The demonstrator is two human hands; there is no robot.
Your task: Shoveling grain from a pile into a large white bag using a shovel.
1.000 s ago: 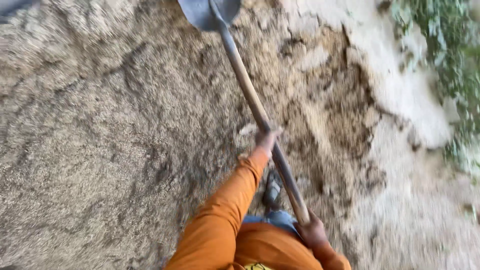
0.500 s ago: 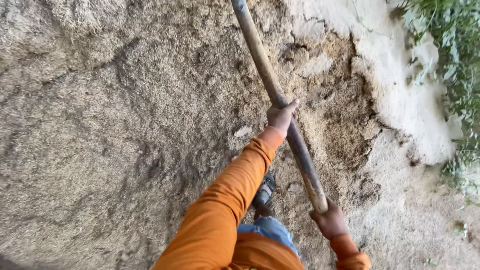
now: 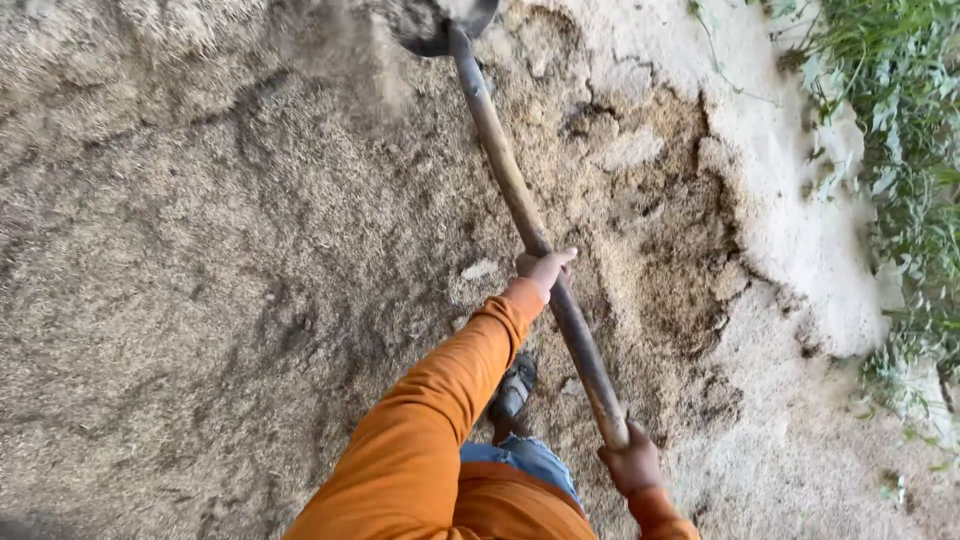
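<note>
I hold a long wooden-handled shovel [image 3: 520, 210] over a bed of brown, fibrous loose material [image 3: 200, 280]. My left hand [image 3: 545, 270], in an orange sleeve, grips the shaft about halfway along. My right hand [image 3: 630, 465] grips the near end of the shaft, low in the view. The dark metal blade [image 3: 445, 25] is at the top edge, partly cut off, with loose material blurred around it. My foot in a dark shoe [image 3: 512, 388] stands on the material below my left arm.
A pale sandy bank [image 3: 790, 230] runs down the right side, with darker dug patches [image 3: 680, 250] beside it. Green leafy plants [image 3: 900, 150] grow along the far right edge.
The shovel has swung forward and up the view, its blade back in sight at the top edge with material flying. Both hands keep their grip on the shaft.
</note>
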